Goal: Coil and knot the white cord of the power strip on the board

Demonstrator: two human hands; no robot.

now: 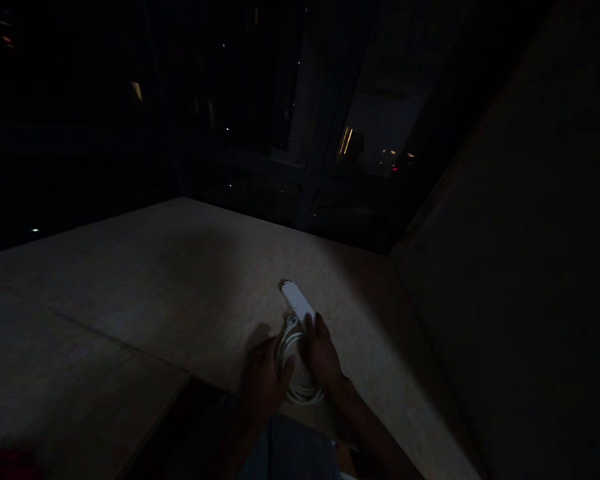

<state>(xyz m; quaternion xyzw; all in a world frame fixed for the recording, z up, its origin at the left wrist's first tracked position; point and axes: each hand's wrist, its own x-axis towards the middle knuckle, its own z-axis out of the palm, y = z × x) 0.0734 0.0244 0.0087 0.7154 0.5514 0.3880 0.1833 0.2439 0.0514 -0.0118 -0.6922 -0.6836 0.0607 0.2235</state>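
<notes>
A white power strip (297,298) lies at a slant over the pale ledge, its far end pointing up and left. My right hand (322,350) is closed round its near end. The strip's white cord is wound in a loose coil (304,395) between my hands, and its plug (291,323) shows at the top of the coil. At the coil's left side my left hand (267,373) grips the loops, thumb over them. Dim light hides the finger detail.
The pale stone-like ledge (130,287) has a seam running across its left part. Behind it stand dark windows (260,160) with small lights beyond. A wall (520,253) rises at the right. Something red (13,465) shows at the bottom left corner.
</notes>
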